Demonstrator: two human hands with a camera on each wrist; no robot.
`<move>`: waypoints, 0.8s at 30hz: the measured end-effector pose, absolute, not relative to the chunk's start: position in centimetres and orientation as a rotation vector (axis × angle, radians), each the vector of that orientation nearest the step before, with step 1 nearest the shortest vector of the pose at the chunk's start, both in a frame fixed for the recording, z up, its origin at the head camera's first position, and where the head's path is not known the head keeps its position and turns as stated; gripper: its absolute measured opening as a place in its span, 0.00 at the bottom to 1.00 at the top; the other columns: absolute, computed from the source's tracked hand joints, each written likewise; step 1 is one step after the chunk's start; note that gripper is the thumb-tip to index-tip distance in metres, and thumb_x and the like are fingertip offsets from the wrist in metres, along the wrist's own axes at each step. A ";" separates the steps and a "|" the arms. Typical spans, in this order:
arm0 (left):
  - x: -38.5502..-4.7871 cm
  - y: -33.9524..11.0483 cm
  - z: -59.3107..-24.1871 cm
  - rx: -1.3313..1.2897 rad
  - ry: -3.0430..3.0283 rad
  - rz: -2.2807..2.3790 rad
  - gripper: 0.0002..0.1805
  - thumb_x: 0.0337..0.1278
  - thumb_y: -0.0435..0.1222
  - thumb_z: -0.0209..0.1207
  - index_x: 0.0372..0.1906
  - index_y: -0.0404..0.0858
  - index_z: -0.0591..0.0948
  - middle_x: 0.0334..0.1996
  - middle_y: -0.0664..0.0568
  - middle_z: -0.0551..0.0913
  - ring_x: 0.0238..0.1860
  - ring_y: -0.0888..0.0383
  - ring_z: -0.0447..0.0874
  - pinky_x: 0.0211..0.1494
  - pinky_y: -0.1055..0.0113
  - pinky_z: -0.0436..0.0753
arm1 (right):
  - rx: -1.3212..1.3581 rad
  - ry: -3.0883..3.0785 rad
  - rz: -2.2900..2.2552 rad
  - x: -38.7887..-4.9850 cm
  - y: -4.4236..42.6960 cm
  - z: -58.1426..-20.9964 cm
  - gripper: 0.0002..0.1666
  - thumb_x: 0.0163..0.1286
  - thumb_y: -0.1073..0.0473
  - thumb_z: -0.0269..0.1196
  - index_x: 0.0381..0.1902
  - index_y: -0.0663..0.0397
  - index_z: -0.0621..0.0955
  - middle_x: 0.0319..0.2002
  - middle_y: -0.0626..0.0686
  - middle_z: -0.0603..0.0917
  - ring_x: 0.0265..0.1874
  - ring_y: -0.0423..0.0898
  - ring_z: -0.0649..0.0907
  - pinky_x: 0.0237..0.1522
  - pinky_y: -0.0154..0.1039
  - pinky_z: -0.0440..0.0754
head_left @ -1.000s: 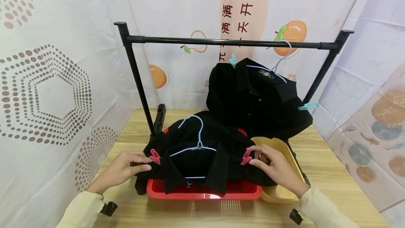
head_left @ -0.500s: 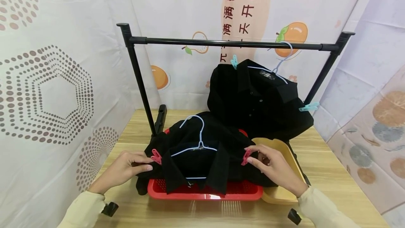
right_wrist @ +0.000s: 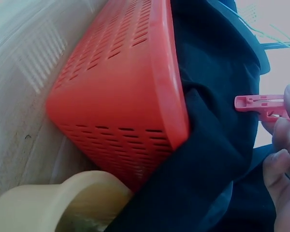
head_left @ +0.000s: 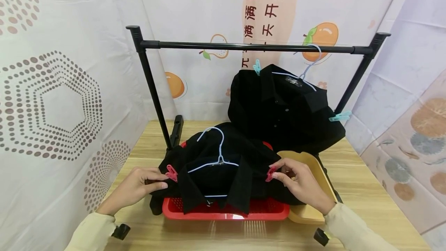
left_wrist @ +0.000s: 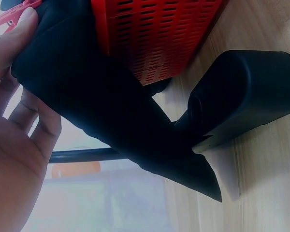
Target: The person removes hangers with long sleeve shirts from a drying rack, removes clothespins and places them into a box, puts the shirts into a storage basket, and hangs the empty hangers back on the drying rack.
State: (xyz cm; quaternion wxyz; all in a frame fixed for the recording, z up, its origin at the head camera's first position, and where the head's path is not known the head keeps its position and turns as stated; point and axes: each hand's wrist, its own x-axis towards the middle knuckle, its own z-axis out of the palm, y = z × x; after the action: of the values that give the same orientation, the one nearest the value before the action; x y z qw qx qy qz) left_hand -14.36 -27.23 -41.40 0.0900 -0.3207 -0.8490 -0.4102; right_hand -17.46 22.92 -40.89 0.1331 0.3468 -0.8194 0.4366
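A black collared shirt (head_left: 216, 185) lies over a red basket (head_left: 226, 216), with a light blue hanger (head_left: 220, 159) inside its neck. One pink clothespin (head_left: 171, 173) sits on the shirt's left shoulder and another pink clothespin (head_left: 270, 174) on its right shoulder. My left hand (head_left: 141, 183) pinches the shirt fabric beside the left clothespin; in the left wrist view the thumb (left_wrist: 20, 29) lies on top of the cloth with fingers below. My right hand (head_left: 301, 179) pinches the right clothespin between thumb and fingers, its tip against the cloth in the right wrist view.
A black rack (head_left: 251, 47) stands behind on the wooden table (head_left: 359, 189). From its bar hangs a second black shirt (head_left: 282, 115) with two light blue clothespins (head_left: 340, 116). A yellow bin (head_left: 310, 212) sits right of the basket, partly under the sleeve.
My right hand has shifted slightly left at the right clothespin. My left hand keeps its hold, and the shirt and basket look unmoved.
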 end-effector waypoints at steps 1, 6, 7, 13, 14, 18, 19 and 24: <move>-14.3 -27.2 -41.4 -0.954 -2.522 -1.219 0.11 0.58 0.29 0.71 0.46 0.40 0.92 0.34 0.62 0.88 0.27 0.67 0.76 0.25 0.68 0.77 | 1.008 -2.365 1.264 -17.5 22.8 -40.9 0.17 0.66 0.70 0.70 0.48 0.47 0.84 0.37 0.44 0.88 0.21 0.36 0.78 0.24 0.32 0.80; -14.3 -27.2 -41.4 -0.952 -2.517 -1.225 0.11 0.57 0.28 0.71 0.46 0.40 0.92 0.33 0.63 0.87 0.26 0.67 0.75 0.25 0.68 0.76 | 0.991 -2.301 1.235 -17.2 22.2 -40.3 0.18 0.61 0.78 0.70 0.44 0.53 0.85 0.31 0.48 0.86 0.19 0.37 0.76 0.22 0.30 0.77; -14.3 -27.2 -41.4 -0.951 -2.518 -1.225 0.11 0.57 0.29 0.71 0.46 0.40 0.92 0.33 0.63 0.87 0.26 0.67 0.75 0.25 0.68 0.76 | 0.983 -2.292 1.230 -17.1 22.0 -40.0 0.18 0.61 0.79 0.70 0.43 0.54 0.85 0.30 0.49 0.86 0.18 0.37 0.75 0.22 0.30 0.77; -14.3 -27.2 -41.5 -0.940 -2.529 -1.239 0.12 0.58 0.29 0.71 0.47 0.39 0.91 0.32 0.63 0.86 0.24 0.66 0.73 0.23 0.69 0.74 | 0.923 -2.264 1.237 -16.7 21.8 -38.3 0.17 0.60 0.81 0.68 0.40 0.58 0.85 0.29 0.51 0.86 0.18 0.38 0.75 0.22 0.29 0.76; -14.3 -27.2 -41.5 -0.938 -2.531 -1.243 0.11 0.58 0.29 0.71 0.47 0.39 0.91 0.32 0.63 0.86 0.24 0.66 0.73 0.23 0.69 0.74 | 0.908 -2.272 1.240 -16.9 22.0 -38.3 0.17 0.60 0.81 0.68 0.41 0.57 0.85 0.30 0.51 0.87 0.19 0.38 0.75 0.22 0.30 0.76; -14.3 -27.3 -41.6 -0.932 -2.530 -1.243 0.11 0.58 0.29 0.71 0.47 0.39 0.91 0.31 0.63 0.86 0.25 0.65 0.74 0.23 0.68 0.75 | 0.876 -2.323 1.244 -17.6 23.0 -39.2 0.18 0.62 0.80 0.68 0.42 0.54 0.84 0.31 0.50 0.87 0.20 0.38 0.75 0.21 0.31 0.75; -14.3 -27.3 -41.6 -0.934 -2.529 -1.243 0.11 0.58 0.29 0.71 0.47 0.39 0.91 0.31 0.63 0.86 0.25 0.65 0.74 0.24 0.68 0.75 | 0.879 -2.333 1.246 -17.7 23.1 -39.4 0.18 0.62 0.80 0.67 0.42 0.54 0.84 0.31 0.50 0.87 0.20 0.38 0.75 0.21 0.32 0.74; -14.3 -27.3 -41.7 -0.940 -2.526 -1.251 0.12 0.58 0.28 0.71 0.47 0.38 0.91 0.30 0.63 0.85 0.24 0.66 0.73 0.23 0.69 0.74 | 0.867 -2.359 1.341 -18.0 23.6 -39.9 0.17 0.68 0.76 0.66 0.51 0.55 0.83 0.31 0.52 0.86 0.20 0.42 0.76 0.20 0.34 0.76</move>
State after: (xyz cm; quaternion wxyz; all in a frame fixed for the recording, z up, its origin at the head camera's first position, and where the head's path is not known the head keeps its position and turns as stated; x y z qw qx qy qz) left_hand -14.31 -27.30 -41.70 0.0852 -0.3153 -0.8470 -0.4194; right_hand -17.99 23.55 -39.94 0.1460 0.3012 -0.8193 0.4656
